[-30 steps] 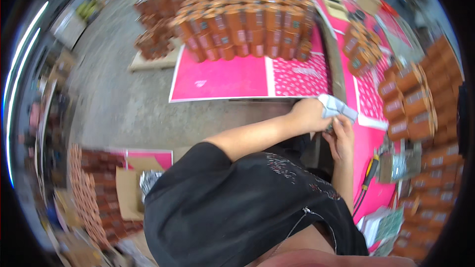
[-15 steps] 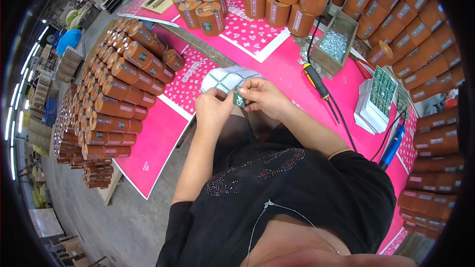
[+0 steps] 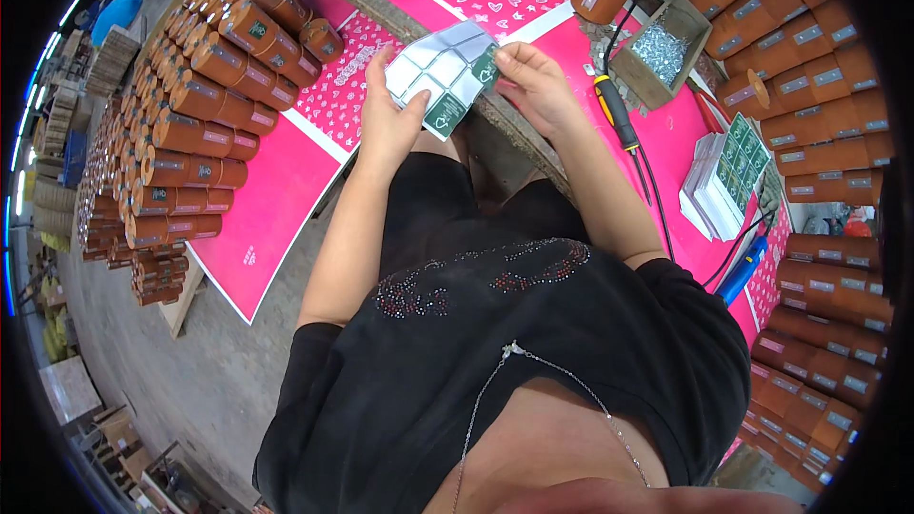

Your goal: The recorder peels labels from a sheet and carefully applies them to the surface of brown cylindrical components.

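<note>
My left hand [image 3: 392,124] is closed on a sheet of stickers [image 3: 433,62], its thumb across the lower edge. Most of the sheet is bare white squares. One green sticker [image 3: 445,114] with a white design lies at its lower corner. With thumb and forefinger, my right hand [image 3: 543,93] pinches at a second green sticker [image 3: 486,67] on the sheet's right edge; whether it is still stuck down, I cannot tell. The sheet is held up over the edge of the pink-covered table [image 3: 581,171].
Brown cylinders [image 3: 214,114] with labels are piled at left; more cylinders [image 3: 819,95] are stacked at right. On the table are a wooden box of small metal parts [image 3: 662,52], a yellow-and-black corded tool [image 3: 617,112], a sticker stack [image 3: 724,176] and a blue-handled tool [image 3: 741,271].
My hands were close together around one green sticker, with the sheet behind them. They have moved apart, and the left hand now holds the sheet. The whole view has shifted.
</note>
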Tool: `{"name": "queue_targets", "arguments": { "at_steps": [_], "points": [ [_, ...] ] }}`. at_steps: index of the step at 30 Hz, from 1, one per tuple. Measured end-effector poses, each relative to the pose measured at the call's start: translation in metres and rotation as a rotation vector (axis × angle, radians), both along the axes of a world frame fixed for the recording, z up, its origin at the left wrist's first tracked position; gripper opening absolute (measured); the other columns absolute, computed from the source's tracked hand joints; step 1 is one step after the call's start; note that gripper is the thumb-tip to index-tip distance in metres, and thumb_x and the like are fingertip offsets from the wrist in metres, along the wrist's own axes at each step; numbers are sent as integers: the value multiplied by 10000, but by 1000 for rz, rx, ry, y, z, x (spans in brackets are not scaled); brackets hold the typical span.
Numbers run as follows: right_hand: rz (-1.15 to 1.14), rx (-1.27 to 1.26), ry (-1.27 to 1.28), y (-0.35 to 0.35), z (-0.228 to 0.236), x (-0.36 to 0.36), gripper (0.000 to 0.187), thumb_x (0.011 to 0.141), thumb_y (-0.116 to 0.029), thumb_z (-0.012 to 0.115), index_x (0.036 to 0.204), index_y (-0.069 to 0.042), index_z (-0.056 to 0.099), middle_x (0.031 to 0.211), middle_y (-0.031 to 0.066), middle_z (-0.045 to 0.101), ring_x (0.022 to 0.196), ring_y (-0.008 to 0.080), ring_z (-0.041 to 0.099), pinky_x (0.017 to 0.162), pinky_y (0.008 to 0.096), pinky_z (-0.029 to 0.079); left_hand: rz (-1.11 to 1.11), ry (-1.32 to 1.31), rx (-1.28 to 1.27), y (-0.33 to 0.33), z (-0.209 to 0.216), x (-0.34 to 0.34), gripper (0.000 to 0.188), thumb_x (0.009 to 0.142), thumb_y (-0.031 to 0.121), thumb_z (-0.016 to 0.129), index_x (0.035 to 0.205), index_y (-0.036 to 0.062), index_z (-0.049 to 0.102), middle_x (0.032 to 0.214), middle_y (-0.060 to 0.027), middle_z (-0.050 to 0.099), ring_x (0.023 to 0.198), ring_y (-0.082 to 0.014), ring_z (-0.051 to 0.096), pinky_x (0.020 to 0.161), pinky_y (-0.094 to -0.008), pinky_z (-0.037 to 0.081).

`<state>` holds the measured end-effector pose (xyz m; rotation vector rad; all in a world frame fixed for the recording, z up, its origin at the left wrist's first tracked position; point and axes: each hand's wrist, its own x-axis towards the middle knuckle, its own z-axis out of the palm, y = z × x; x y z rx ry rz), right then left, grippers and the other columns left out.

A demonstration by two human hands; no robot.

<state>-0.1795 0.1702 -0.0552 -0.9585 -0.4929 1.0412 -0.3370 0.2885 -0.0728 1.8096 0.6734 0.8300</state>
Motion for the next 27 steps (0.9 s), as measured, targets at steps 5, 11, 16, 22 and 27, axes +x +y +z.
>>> {"name": "queue_targets", "arguments": {
  "at_steps": [5, 11, 16, 22, 27],
  "points": [
    [-2, 147, -190, 4, -3, 9, 73, 805, -86, 582, 836, -26, 555, 829, 20, 588, 781, 82, 526, 738, 225, 408, -151, -297, -181, -17, 16, 0, 889, 693, -94, 586, 1360, 59, 19, 1260, -164, 358, 1086, -212, 449, 886, -303, 385],
    [-21, 242, -6, 9, 5, 11, 40, 801, -53, 573, 826, -32, 552, 734, 10, 555, 627, 68, 483, 578, 182, 384, -218, 89, -331, -17, 11, -20, 760, 653, 29, 666, 1295, 60, 260, 1056, -145, 464, 979, -223, 497, 833, -303, 405],
    [-93, 113, -333, 7, 22, -2, 77, 789, -71, 600, 818, -28, 543, 694, -14, 538, 595, 46, 456, 550, 181, 363, 34, 39, 548, -19, 68, -12, 811, 579, 115, 717, 1285, 154, 319, 1129, -221, 399, 985, -353, 460, 832, -391, 407],
    [-121, 72, -330, 0, 37, -1, 82, 792, -85, 598, 807, -30, 540, 683, -19, 535, 598, 38, 456, 568, 174, 361, -290, 13, 393, -26, 95, -3, 735, 612, 53, 673, 1272, 81, 351, 1121, -137, 459, 994, -261, 477, 839, -325, 407],
    [-39, 26, -298, -4, 44, 3, 60, 810, -74, 570, 809, -37, 523, 695, -33, 524, 650, 26, 473, 586, 165, 361, -589, 90, -404, -9, 98, 4, 414, 717, 23, 604, 1117, 28, 496, 953, -58, 550, 835, -116, 524, 733, -247, 432]
  ]
}}
